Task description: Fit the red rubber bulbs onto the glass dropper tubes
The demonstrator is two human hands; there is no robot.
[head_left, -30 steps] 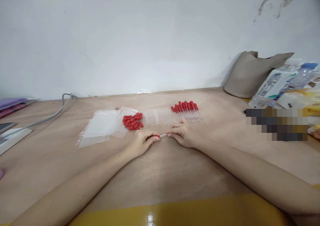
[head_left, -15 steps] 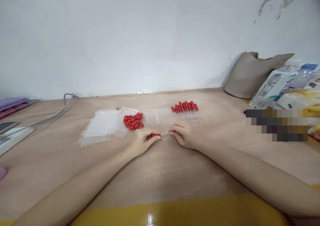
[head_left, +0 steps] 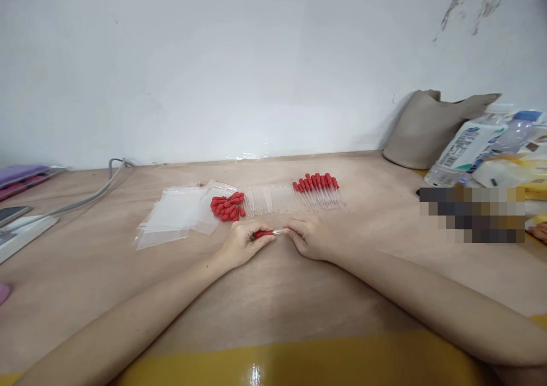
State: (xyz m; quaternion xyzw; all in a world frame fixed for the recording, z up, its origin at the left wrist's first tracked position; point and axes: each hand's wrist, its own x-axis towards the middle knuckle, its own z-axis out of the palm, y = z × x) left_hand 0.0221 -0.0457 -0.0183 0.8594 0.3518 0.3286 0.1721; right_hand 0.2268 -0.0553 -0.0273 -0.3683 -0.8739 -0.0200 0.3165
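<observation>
Between thumb and fingers, my left hand pinches a red rubber dropper bulb. My right hand is closed on a thin clear glass dropper tube, whose left end meets the bulb's mouth; how deep it sits I cannot tell. Just behind my left hand lies a heap of loose red bulbs. A row of bare clear tubes is laid out beside the heap. Farther right, several droppers with red bulbs on their tubes lie side by side, bulbs toward the wall.
Clear zip bags lie fanned out left of the bulbs. A grey cable runs to a white box-like object at the left. At the right stand a grey-brown container and plastic bottles. The wall rises behind the table.
My right hand has shifted slightly left toward my left hand, so less of the tube shows between them. The bulb and tube are more level. The laid-out things have not moved.
</observation>
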